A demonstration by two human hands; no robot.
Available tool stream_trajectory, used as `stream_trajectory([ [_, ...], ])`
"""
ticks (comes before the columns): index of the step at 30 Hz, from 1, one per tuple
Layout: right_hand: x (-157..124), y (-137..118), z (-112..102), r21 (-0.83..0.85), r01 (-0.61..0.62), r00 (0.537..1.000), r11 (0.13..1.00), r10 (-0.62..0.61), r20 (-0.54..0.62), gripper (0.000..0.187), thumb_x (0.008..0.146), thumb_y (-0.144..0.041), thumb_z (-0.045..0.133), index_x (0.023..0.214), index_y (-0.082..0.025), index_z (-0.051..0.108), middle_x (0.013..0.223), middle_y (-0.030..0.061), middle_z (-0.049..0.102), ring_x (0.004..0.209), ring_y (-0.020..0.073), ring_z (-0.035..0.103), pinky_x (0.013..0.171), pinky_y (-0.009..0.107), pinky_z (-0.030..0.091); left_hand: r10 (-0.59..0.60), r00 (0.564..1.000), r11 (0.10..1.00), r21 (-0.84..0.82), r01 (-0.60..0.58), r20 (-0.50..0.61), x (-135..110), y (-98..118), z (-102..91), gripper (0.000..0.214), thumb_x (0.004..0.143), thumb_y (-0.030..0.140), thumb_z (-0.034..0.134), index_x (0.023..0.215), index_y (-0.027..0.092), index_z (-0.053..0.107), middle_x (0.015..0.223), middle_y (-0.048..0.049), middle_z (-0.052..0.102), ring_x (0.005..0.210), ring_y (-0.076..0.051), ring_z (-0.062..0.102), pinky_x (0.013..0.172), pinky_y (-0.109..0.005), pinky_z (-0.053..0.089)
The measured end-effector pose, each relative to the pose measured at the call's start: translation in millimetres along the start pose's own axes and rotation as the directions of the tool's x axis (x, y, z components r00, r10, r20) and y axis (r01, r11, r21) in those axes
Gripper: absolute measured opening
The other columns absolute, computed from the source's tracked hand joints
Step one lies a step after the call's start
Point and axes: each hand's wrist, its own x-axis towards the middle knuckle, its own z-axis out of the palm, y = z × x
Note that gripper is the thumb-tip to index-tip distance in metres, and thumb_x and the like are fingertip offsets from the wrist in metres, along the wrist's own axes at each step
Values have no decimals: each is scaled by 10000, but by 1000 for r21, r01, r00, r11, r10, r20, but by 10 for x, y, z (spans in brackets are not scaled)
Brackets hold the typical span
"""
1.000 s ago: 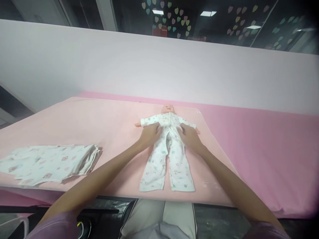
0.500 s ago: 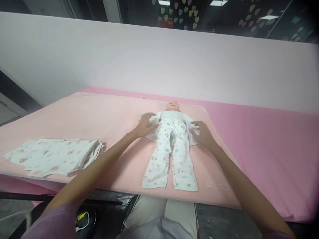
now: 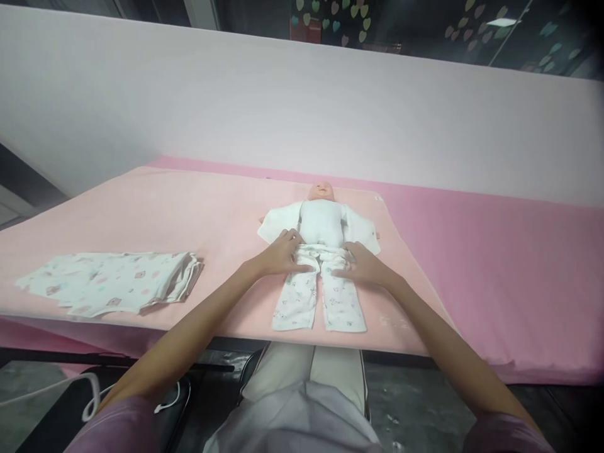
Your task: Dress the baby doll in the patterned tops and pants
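Observation:
A baby doll (image 3: 321, 190) lies on its back on the pale pink mat (image 3: 189, 214), head away from me. Its white printed top (image 3: 358, 226) is spread open to both sides, showing a plain white torso (image 3: 322, 223). My left hand (image 3: 282, 253) and my right hand (image 3: 361, 265) both grip the waistband of the doll's printed trousers (image 3: 317, 296), one on each hip, fingers curled into the bunched cloth.
A folded pile of printed baby clothes (image 3: 111, 282) lies at the left of the mat. A darker pink sheet (image 3: 500, 264) covers the surface to the right. A white partition (image 3: 302, 100) stands behind. My lap is below the mat's front edge.
The doll's top was closed; it now lies spread open. My hands went out to the flaps, then came back down to the trouser waistband and bunched it lower on the hips.

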Motion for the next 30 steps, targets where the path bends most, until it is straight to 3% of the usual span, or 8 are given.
stream_trajectory([
  [3,-113,-97,89,10,-17,999,1000,18,-41,506,884,-690,772,1046,-247,589,1075,55,660,1003,279,588,806,357,451,10,999,1000,29,-9,-38,-96,110,82,559,918,729,726,1103,204,674,1310,-148,607,1184,-342,525,1019,-487,482],
  [6,-156,-141,107,1,-33,996,999,33,-81,486,895,-661,762,1062,-243,579,1077,59,655,1027,284,587,817,364,454,-9,1000,999,48,10,-8,-172,236,61,503,952,708,672,977,207,641,1179,-148,650,1082,-335,572,961,-477,480],
  [11,-217,-205,86,16,-90,996,996,90,26,921,584,-696,979,1249,-229,544,1226,87,636,1069,301,601,813,359,477,-206,969,978,-11,210,139,-374,421,-28,746,617,768,904,1024,226,593,1044,-106,675,971,-342,634,799,-384,463],
  [14,-258,-303,110,-55,-62,998,997,64,27,686,686,-711,914,1046,-239,570,1077,56,657,1019,294,593,787,343,432,-244,959,968,-19,249,146,-482,480,-11,680,688,773,849,1011,234,589,989,-85,684,924,-327,639,766,-359,429],
  [16,-326,-373,130,-112,-14,1000,994,17,25,585,765,-706,863,939,-245,548,1003,49,657,991,289,584,780,342,410,-193,975,981,22,191,109,-562,512,31,604,777,762,796,980,234,583,988,-93,689,948,-333,639,797,-372,430],
  [22,-734,-469,206,-211,107,992,972,-90,90,680,695,-682,941,1090,-245,601,1148,83,683,1003,312,597,827,377,444,-53,996,975,221,36,68,-903,608,224,611,825,693,834,1142,217,618,1210,-143,702,1124,-380,628,926,-449,463],
  [27,-1098,-463,420,-362,192,976,912,-217,-30,210,993,-417,733,1070,-239,653,1078,111,727,992,322,605,891,434,421,21,999,964,267,-13,-25,-1195,683,354,397,1005,564,701,1230,238,684,1080,-117,747,1039,-335,648,885,-439,444],
  [30,-1384,-529,591,-430,192,952,882,-274,-136,38,1002,-226,627,997,-249,656,946,112,721,915,320,588,822,435,400,98,987,960,275,-61,-125,-1405,790,388,235,1049,443,635,1148,245,715,969,-107,748,928,-302,640,816,-435,427],
])
